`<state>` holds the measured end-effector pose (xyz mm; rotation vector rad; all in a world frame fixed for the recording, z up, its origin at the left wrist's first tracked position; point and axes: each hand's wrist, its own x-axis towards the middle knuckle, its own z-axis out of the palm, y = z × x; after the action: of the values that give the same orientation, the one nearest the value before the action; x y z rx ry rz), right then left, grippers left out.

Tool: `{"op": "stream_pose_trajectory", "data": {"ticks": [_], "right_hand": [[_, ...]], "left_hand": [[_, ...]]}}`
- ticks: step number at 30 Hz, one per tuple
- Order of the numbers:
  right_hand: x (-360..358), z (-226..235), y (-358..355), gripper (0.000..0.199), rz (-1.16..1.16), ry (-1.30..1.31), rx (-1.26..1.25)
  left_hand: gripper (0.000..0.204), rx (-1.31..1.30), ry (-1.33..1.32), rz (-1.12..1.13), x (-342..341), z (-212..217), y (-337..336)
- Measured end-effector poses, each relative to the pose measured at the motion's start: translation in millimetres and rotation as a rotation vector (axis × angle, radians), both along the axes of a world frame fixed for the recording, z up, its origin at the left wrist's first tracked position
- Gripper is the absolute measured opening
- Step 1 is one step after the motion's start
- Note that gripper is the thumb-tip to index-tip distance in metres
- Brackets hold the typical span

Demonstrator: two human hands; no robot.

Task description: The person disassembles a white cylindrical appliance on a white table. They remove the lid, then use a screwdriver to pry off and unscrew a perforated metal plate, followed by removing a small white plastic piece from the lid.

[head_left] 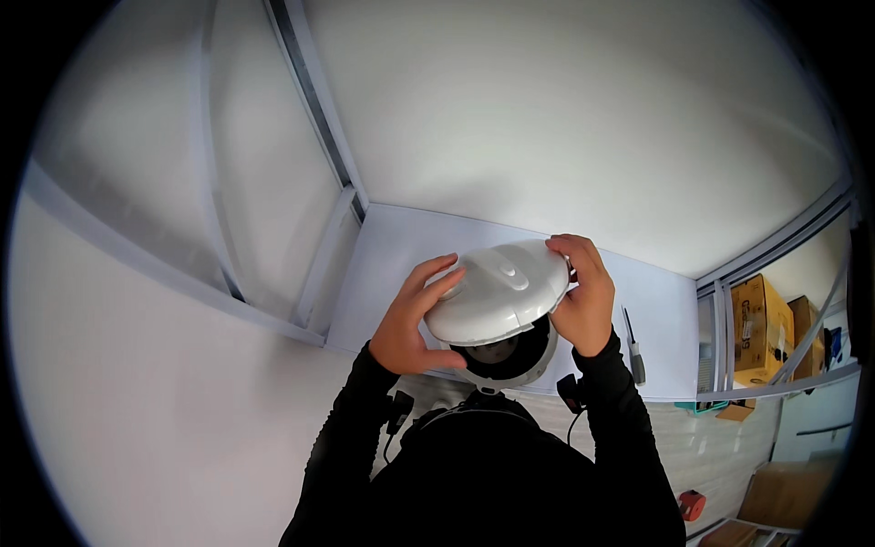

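Observation:
A white, rounded appliance that looks like a rice cooker (543, 363) stands at the near edge of the table. Its glossy white lid (497, 290) is tilted up and apart from the rim at the near side, where a dark inside shows. My left hand (415, 319) is curved round the lid's left side, its thumb low by the cooker's rim. Gripping the lid's right edge is my right hand (586, 296), with the thumb partly hidden at the lid's edge. To the right of that hand lies a screwdriver (636, 360) with a grey handle.
The white table (387, 242) meets a pale wall at the back. Metal frame posts (319, 109) rise at the left. Cardboard boxes (761, 328) sit beyond the frame at the right, and a red object (692, 504) rests on the floor.

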<state>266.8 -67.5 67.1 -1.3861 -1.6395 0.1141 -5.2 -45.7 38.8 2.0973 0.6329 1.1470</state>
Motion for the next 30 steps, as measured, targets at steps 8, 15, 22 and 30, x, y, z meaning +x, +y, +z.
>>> {"op": "stream_pose_trajectory", "data": {"ticks": [8, 15, 22, 30], "right_hand": [[-5.5, -4.0, 25.1, 0.048, 0.093, 0.146, 0.086], [0.7, -20.9, 23.7, 0.056, 0.084, 0.156, -0.025], [15.5, -37.7, 11.5, 0.053, 0.071, 0.074, -0.119], [28.8, -60.1, -2.6, 0.054, 0.071, 0.042, -0.258]], "left_hand": [[0.056, -0.010, -0.092, 0.377, 12.8, -30.4, 17.1], [0.057, -0.259, -0.367, 0.549, 23.1, -30.2, 29.7], [0.064, -0.270, -0.446, 0.524, 21.8, -40.3, 38.9], [0.069, -0.245, -0.499, 0.515, 20.5, -44.8, 30.5]]}}
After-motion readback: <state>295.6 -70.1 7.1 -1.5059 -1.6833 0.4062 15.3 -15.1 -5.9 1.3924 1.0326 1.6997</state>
